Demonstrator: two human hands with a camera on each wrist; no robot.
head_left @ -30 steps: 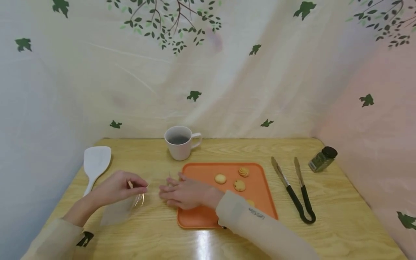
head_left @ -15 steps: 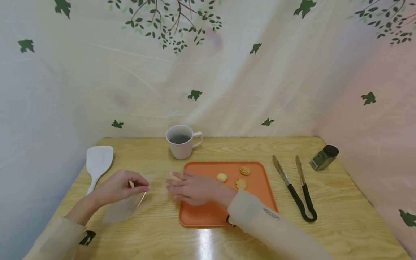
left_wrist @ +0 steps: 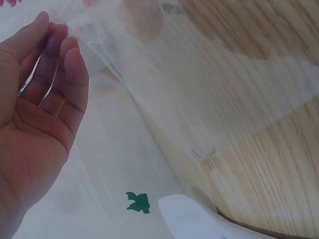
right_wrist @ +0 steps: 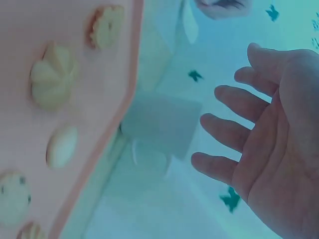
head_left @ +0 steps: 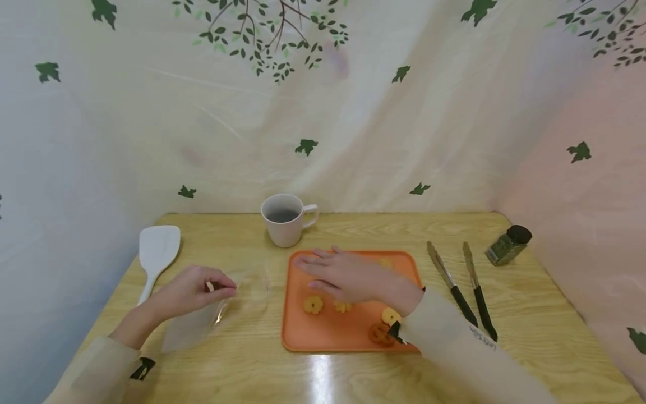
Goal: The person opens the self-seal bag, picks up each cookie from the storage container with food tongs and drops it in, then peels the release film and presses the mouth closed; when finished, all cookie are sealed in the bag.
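Observation:
A clear plastic bag (head_left: 187, 331) hangs from my left hand (head_left: 194, 293), pinched at its edge between thumb and fingertips. In the left wrist view, the see-through film (left_wrist: 224, 99) spreads out from those fingertips over the wood grain. My right hand (head_left: 348, 275) is over the orange tray (head_left: 328, 334), fingers spread and pointing left, holding nothing. Below it on the tray lie a flower-shaped cookie (head_left: 313, 304), a second scalloped cookie (head_left: 343, 307) and a pretzel-shaped cookie (head_left: 381, 334). The right wrist view shows several cookies, including a ridged one (right_wrist: 54, 77). Hand and sleeve hide part of the tray.
A white mug (head_left: 284, 229) stands behind the tray. Black-handled tongs (head_left: 464, 306) lie to its right, partly behind the right sleeve, with a dark-lidded jar (head_left: 508, 246) on its side farther right. A white spatula (head_left: 158, 247) lies at the left edge. Patterned cloth surrounds the table.
My right hand has moved right, from beside the bag to above the tray, uncovering the tray's left part. My left hand keeps its pinch on the bag. The head view has shifted slightly.

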